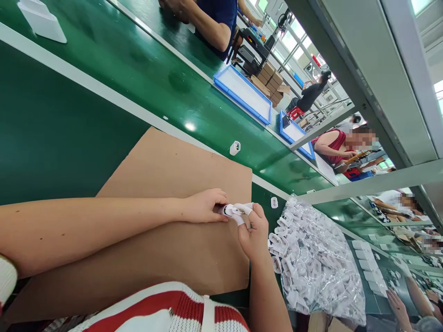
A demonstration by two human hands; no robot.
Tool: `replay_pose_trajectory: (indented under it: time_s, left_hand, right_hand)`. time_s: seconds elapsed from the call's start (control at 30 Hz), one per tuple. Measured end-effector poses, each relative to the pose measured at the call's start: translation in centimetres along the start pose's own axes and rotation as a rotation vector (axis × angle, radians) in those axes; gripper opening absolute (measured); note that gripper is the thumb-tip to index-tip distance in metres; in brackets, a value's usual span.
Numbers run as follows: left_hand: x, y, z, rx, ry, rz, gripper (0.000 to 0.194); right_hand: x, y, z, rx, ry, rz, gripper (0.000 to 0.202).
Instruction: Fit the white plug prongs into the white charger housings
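Note:
My left hand (206, 206) is closed around a small white plastic housing (227, 210), whose open end faces right. My right hand (255, 230) wears white finger covers on its thumb and forefinger. Those two fingertips pinch together at the housing's open end; what sits between them is too small to make out. Both hands are above a sheet of brown cardboard (166, 170). A similar white housing (235, 148) stands on the green belt beyond, and a small white plastic piece (274, 202) lies to the right of my right hand.
A clear plastic bag (318, 263) full of white parts lies to the right. Blue-rimmed trays (244, 94) line the far side of the belt (194, 106). A metal frame (360, 83) slants overhead at right. Co-workers sit across the line, and another person's hands (398, 306) show at lower right.

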State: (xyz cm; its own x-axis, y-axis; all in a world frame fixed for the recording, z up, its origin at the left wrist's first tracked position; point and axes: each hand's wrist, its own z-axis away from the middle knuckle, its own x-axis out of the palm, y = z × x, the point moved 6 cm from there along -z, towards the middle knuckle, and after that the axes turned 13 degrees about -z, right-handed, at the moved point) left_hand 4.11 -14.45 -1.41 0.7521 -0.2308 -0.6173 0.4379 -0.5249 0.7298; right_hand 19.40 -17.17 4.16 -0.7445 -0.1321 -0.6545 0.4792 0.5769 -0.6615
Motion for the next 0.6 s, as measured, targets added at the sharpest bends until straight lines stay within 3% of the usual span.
replay_pose_trajectory:
  time_s: [0.2,0.4,0.6]
  left_hand:
    - [0.4,-0.2,-0.1,0.006,-0.037,0.032,0.028]
    - [0.3,0.0,-0.1,-0.005,-0.027,0.042,0.025]
    - [0.1,0.4,-0.2,0.016,-0.053,0.032,0.027]
  right_hand:
    - [0.5,-0.3,-0.4,-0.046,-0.053,0.187,0.039]
    - [0.7,-1.1,-0.8,-0.088,-0.106,0.366,0.024]
    - [0.8,-2.0,-0.4,-0.124,-0.049,0.404,0.027]
